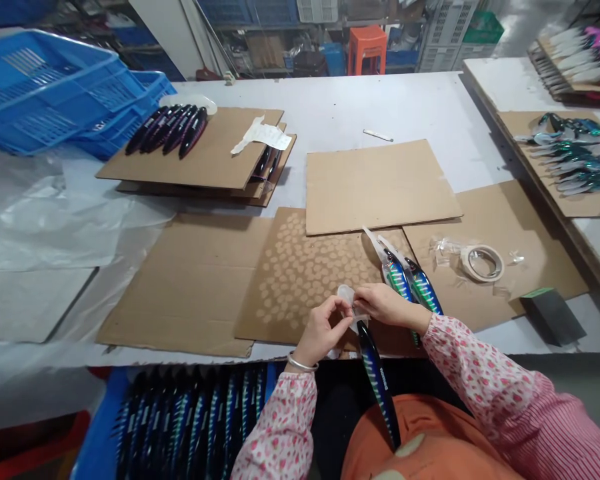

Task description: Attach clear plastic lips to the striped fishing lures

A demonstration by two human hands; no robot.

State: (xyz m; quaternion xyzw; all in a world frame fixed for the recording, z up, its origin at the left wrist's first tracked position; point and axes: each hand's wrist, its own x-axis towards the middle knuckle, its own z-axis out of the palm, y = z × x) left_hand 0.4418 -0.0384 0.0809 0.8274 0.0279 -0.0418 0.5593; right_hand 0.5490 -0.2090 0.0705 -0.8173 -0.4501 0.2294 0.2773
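A dark blue striped fishing lure [375,373] hangs at the table's front edge, its tail down toward my lap. My left hand [324,328] is closed in a pinch at the lure's head end, beside its clear plastic lip [346,293]. Right across from it, my right hand [386,307] pinches the same end; the exact grip points are partly hidden by the fingers. Just behind my right hand, two more striped lures [397,275] with pale lips lie side by side on cardboard.
Below the table edge, a blue crate [97,427] holds several lures. A tape roll [483,263] and a dark block [553,317] lie right. Cardboard sheets [190,287] cover the front. Stacked boards [225,147] with dark lures and blue baskets [50,87] stand left.
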